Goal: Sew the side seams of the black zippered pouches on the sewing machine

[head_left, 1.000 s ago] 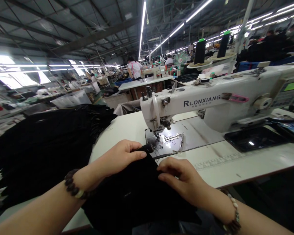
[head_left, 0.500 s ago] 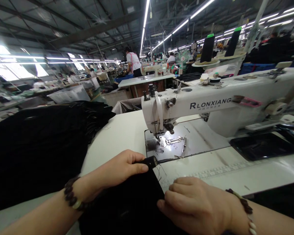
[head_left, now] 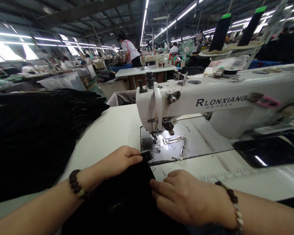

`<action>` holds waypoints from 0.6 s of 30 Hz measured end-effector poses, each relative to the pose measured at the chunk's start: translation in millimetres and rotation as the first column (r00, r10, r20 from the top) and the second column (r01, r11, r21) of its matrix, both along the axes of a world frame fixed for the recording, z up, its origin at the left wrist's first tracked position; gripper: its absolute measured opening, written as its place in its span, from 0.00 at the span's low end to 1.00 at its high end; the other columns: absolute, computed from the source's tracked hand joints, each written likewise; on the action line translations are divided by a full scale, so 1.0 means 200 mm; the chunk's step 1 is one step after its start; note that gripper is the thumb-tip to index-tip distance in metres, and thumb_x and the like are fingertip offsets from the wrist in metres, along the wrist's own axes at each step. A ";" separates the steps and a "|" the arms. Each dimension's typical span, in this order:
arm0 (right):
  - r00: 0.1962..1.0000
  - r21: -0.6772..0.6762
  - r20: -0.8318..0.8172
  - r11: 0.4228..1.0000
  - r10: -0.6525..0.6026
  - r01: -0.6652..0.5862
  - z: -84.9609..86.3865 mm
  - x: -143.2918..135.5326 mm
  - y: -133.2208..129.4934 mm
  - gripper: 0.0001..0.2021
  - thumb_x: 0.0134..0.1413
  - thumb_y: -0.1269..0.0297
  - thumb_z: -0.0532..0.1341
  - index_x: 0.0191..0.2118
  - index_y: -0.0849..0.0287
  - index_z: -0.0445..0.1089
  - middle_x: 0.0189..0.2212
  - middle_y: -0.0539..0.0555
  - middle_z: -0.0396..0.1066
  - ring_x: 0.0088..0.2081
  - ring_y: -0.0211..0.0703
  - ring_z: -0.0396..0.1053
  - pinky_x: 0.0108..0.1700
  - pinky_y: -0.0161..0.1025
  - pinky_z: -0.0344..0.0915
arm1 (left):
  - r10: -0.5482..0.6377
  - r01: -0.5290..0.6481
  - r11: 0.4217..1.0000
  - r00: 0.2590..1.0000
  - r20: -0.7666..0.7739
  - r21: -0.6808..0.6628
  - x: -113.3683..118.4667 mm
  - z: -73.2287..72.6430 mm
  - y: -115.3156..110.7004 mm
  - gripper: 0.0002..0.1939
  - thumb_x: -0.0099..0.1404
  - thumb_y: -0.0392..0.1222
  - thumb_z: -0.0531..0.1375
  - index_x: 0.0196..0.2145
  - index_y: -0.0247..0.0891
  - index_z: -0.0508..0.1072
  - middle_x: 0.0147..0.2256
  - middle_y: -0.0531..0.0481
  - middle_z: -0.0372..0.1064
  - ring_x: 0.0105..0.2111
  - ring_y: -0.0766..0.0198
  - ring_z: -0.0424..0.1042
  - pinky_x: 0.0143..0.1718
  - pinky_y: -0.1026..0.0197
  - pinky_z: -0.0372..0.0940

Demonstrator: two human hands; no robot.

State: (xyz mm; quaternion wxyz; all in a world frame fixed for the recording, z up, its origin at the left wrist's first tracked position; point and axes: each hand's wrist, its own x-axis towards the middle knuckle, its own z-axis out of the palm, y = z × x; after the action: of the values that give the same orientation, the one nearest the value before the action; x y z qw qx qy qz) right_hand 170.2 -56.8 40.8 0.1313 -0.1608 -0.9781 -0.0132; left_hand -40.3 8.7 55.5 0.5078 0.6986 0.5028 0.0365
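Note:
A black fabric piece (head_left: 117, 195) lies over the near edge of the white sewing table. My left hand (head_left: 120, 161) pinches its upper corner, where a narrow black band end (head_left: 147, 156) sticks out to the right over the metal plate. Closed on the right edge of the same fabric is my right hand (head_left: 177, 195), lower and nearer to me. The needle area of the white sewing machine (head_left: 156, 111) is just beyond the band end, not touching it. Both wrists wear beaded bracelets.
A big pile of black fabric (head_left: 34, 137) fills the left side. A metal guide (head_left: 182, 147) sits on the machine plate. At the right lies a dark phone-like object (head_left: 267, 151). Farther back, a person (head_left: 129, 50) bends near another machine.
Both hands have moved slightly forward and left with the fabric, bringing the band end onto the edge of the metal plate. The camera view has shifted as well.

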 end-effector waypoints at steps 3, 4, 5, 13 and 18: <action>0.999 0.030 -0.038 0.999 0.021 -0.020 -0.02 0.00 0.01 0.09 0.52 0.73 0.50 0.27 0.60 0.65 0.38 0.58 0.71 0.20 0.37 0.60 0.21 0.36 0.56 | -0.045 0.053 0.991 0.997 -0.066 0.126 0.03 0.00 0.01 0.16 0.60 0.47 0.51 0.28 0.33 0.72 0.22 0.53 0.65 0.23 0.64 0.63 0.25 0.66 0.57; 0.998 0.049 -0.053 0.999 0.027 -0.024 -0.03 0.00 0.01 0.09 0.52 0.73 0.50 0.27 0.60 0.65 0.38 0.59 0.71 0.20 0.37 0.60 0.21 0.36 0.56 | -0.056 0.074 0.978 0.994 -0.099 0.194 0.04 0.00 0.00 0.15 0.60 0.45 0.51 0.28 0.34 0.72 0.23 0.52 0.66 0.25 0.63 0.64 0.27 0.65 0.58; 0.998 0.069 -0.063 0.997 0.030 -0.026 -0.04 0.00 0.00 0.09 0.52 0.73 0.49 0.26 0.60 0.65 0.37 0.59 0.71 0.20 0.37 0.61 0.21 0.36 0.56 | -0.063 0.100 0.956 0.988 -0.141 0.275 0.05 -0.01 0.00 0.14 0.60 0.44 0.50 0.28 0.34 0.72 0.24 0.52 0.68 0.26 0.62 0.65 0.28 0.65 0.58; 0.982 0.042 0.179 0.997 -0.068 0.061 -0.08 -0.07 0.14 0.07 0.52 0.75 0.51 0.30 0.61 0.64 0.30 0.57 0.69 0.21 0.41 0.64 0.19 0.37 0.54 | 0.021 0.244 0.812 0.896 -0.444 0.530 0.02 -0.13 0.11 0.13 0.63 0.40 0.50 0.31 0.37 0.73 0.30 0.47 0.73 0.31 0.60 0.71 0.32 0.65 0.61; 0.959 0.057 0.223 0.984 -0.176 0.167 -0.08 -0.14 0.32 0.07 0.54 0.75 0.50 0.31 0.61 0.64 0.26 0.54 0.68 0.22 0.42 0.66 0.17 0.36 0.49 | 0.197 0.206 0.753 0.836 -0.513 0.625 0.08 -0.18 0.29 0.11 0.61 0.40 0.52 0.31 0.38 0.74 0.30 0.46 0.73 0.33 0.57 0.72 0.34 0.61 0.63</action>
State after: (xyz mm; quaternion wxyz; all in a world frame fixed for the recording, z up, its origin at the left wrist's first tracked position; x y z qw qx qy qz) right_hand 142.7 6.7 25.2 0.0200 -0.2397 -0.9687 -0.0614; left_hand -23.9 67.4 19.8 0.0630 0.8128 0.5791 0.0076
